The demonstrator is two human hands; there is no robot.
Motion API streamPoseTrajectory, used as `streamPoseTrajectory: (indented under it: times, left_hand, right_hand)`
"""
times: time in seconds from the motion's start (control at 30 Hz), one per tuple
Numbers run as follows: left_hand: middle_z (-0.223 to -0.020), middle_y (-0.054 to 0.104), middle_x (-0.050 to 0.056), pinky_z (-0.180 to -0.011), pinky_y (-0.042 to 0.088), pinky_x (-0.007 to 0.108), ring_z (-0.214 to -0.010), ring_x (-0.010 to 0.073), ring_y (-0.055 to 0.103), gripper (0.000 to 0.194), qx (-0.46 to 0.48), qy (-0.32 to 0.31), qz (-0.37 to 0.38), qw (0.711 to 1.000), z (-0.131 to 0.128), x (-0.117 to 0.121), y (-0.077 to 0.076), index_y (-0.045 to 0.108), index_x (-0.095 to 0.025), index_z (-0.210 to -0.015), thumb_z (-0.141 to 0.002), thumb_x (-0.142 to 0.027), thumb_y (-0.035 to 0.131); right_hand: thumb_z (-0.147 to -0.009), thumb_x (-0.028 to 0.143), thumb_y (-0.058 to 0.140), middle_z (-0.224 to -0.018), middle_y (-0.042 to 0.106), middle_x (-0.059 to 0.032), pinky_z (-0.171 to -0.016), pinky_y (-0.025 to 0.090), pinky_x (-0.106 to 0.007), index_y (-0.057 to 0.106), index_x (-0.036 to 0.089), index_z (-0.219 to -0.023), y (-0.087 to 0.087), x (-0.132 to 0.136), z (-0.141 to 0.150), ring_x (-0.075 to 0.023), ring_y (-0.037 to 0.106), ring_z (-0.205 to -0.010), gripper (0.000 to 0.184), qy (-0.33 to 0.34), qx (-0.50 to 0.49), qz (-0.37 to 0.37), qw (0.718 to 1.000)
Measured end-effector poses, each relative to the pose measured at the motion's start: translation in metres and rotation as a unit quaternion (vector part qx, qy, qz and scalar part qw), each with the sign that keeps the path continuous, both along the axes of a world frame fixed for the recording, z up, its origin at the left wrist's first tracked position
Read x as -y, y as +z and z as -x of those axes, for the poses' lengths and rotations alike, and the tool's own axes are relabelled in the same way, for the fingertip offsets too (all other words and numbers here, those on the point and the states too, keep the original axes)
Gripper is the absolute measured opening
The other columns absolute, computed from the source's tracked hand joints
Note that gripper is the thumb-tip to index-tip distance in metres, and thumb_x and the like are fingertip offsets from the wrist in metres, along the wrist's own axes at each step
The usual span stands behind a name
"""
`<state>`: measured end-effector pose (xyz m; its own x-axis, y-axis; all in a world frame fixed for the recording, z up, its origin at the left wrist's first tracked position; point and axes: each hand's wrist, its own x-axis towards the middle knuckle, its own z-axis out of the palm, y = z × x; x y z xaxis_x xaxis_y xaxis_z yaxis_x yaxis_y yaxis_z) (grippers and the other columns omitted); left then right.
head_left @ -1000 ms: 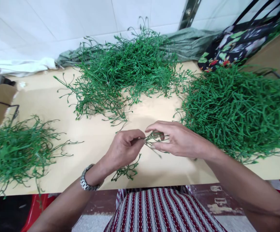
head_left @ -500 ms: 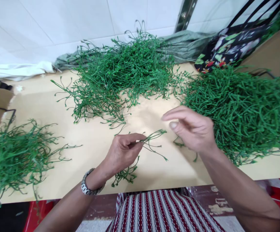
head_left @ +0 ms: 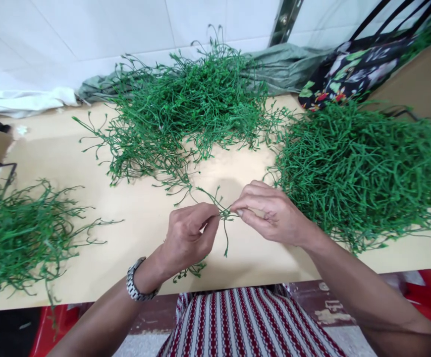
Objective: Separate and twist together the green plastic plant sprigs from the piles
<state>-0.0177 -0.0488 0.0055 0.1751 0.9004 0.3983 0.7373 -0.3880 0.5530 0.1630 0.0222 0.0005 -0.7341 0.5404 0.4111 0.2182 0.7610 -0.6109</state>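
My left hand [head_left: 188, 235], with a metal watch on the wrist, pinches a bunch of green plastic stems [head_left: 221, 210] just above the near part of the tan table [head_left: 89, 258]. My right hand [head_left: 271, 213] meets it from the right and pinches the same stems between thumb and forefinger. The stems' thin branches fan up to the left, and one hangs down. Their lower ends poke out below my left hand at the table's front edge.
Three heaps of green plastic sprigs lie on the table: a big one at the back middle [head_left: 193, 109], a dense one at the right [head_left: 360, 168], a smaller one at the left [head_left: 18, 233]. A floral bag [head_left: 352, 69] and grey-green cloth [head_left: 286, 64] lie at the back.
My right hand had drawn back toward the right heap half a second ago; it has returned and now pinches the stems at my left hand's fingertips. The stems' branches now point up-left.
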Motion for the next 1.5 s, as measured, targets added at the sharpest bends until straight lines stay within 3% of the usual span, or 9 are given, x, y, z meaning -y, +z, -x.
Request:
streamPoseTrajectory:
  times: [0.17, 0.37, 0.5, 0.63, 0.8, 0.9, 1.07, 1.37, 1.5]
  left_hand:
    - [-0.052, 0.046, -0.003, -0.046, 0.031, 0.019, -0.046, 0.0066, 0.036, 0.012, 0.021, -0.052, -0.015, 0.998, -0.001, -0.001, -0.001, 0.055, -0.014, -0.070, -0.076, -0.006, 0.049]
    - [-0.050, 0.048, -0.001, -0.046, 0.031, 0.021, -0.046, 0.0083, 0.039, 0.015, -0.024, -0.087, -0.025, 0.996, 0.001, 0.000, -0.003, 0.061, -0.014, -0.075, -0.077, -0.008, 0.047]
    - [-0.058, 0.058, 0.002, -0.050, 0.037, 0.020, -0.051, 0.0091, 0.049, 0.016, 0.001, -0.096, 0.063, 0.993, 0.000, 0.001, -0.002, 0.064, -0.012, -0.081, -0.079, -0.014, 0.049]
    - [-0.066, 0.063, 0.004, -0.057, 0.041, 0.021, -0.059, 0.0100, 0.054, 0.016, 0.025, -0.075, 0.134, 0.988, -0.004, 0.001, 0.000, 0.063, -0.013, -0.075, -0.078, -0.011, 0.047]
    - [-0.061, 0.057, 0.000, -0.050, 0.037, 0.018, -0.054, 0.0071, 0.047, 0.014, 0.123, -0.067, 0.221, 0.965, -0.008, 0.002, 0.004, 0.060, -0.013, -0.068, -0.076, -0.009, 0.048]
    - [-0.053, 0.047, -0.004, -0.042, 0.028, 0.016, -0.045, 0.0045, 0.035, 0.009, 0.211, -0.038, 0.276, 0.937, -0.007, 0.003, 0.003, 0.057, -0.013, -0.067, -0.075, -0.012, 0.051]
    - [-0.048, 0.031, -0.008, -0.038, 0.020, 0.018, -0.042, 0.0043, 0.024, 0.010, 0.343, -0.010, 0.302, 0.890, -0.005, 0.005, -0.002, 0.053, -0.013, -0.073, -0.076, -0.022, 0.054]
    - [-0.060, 0.040, -0.002, -0.046, 0.027, 0.022, -0.050, 0.0067, 0.031, 0.011, 0.328, -0.014, 0.230, 0.916, -0.012, 0.010, -0.013, 0.055, -0.014, -0.075, -0.079, -0.025, 0.055]
    - [-0.058, 0.039, -0.003, -0.045, 0.026, 0.021, -0.049, 0.0065, 0.031, 0.010, 0.349, -0.022, 0.260, 0.900, -0.010, 0.009, -0.012, 0.054, -0.014, -0.075, -0.079, -0.023, 0.055]
  right_hand:
    - [-0.080, 0.012, 0.050, -0.072, 0.059, -0.0053, -0.069, 0.040, -0.029, 0.062, 0.014, -0.084, -0.003, -0.001, 0.003, -0.0150, 0.050, -0.073, 0.013, 0.010, 0.020, -0.003, 1.000]
    - [-0.082, 0.014, 0.049, -0.068, 0.059, -0.0033, -0.061, 0.041, -0.023, 0.063, 0.014, -0.082, -0.002, -0.002, 0.000, -0.0110, 0.052, -0.066, 0.014, 0.021, 0.005, 0.048, 0.999]
    - [-0.082, 0.011, 0.047, -0.068, 0.058, -0.0028, -0.059, 0.040, -0.022, 0.062, 0.014, -0.083, -0.003, 0.001, 0.000, -0.0100, 0.052, -0.064, 0.015, 0.021, 0.001, 0.035, 0.999]
    - [-0.083, 0.011, 0.045, -0.068, 0.057, -0.0036, -0.059, 0.041, -0.023, 0.062, 0.013, -0.083, -0.008, 0.002, 0.005, -0.0108, 0.051, -0.063, 0.017, 0.017, 0.001, 0.012, 1.000]
    - [-0.079, 0.011, 0.048, -0.097, 0.059, -0.0096, -0.079, 0.041, -0.037, 0.058, 0.017, -0.101, -0.019, 0.004, 0.007, -0.0201, 0.051, -0.092, 0.025, -0.035, -0.009, -0.099, 0.994]
    - [-0.076, 0.007, 0.049, -0.096, 0.059, -0.0065, -0.081, 0.041, -0.037, 0.057, 0.021, -0.097, -0.024, 0.008, 0.005, -0.0186, 0.051, -0.091, 0.026, -0.013, -0.070, -0.126, 0.989]
    - [-0.074, 0.007, 0.049, -0.086, 0.059, -0.0070, -0.073, 0.044, -0.034, 0.055, 0.017, -0.099, -0.025, 0.013, 0.004, -0.0163, 0.052, -0.081, 0.027, 0.054, -0.111, -0.023, 0.992]
    - [-0.077, 0.025, 0.060, -0.077, 0.056, -0.0040, -0.067, 0.044, -0.029, 0.056, 0.018, -0.082, -0.030, 0.022, 0.011, -0.0144, 0.052, -0.075, 0.010, -0.007, -0.183, 0.119, 0.976]
    - [-0.078, 0.026, 0.060, -0.073, 0.056, -0.0035, -0.067, 0.042, -0.029, 0.055, 0.017, -0.080, -0.024, 0.019, 0.008, -0.0144, 0.050, -0.073, 0.010, 0.015, -0.126, 0.091, 0.988]
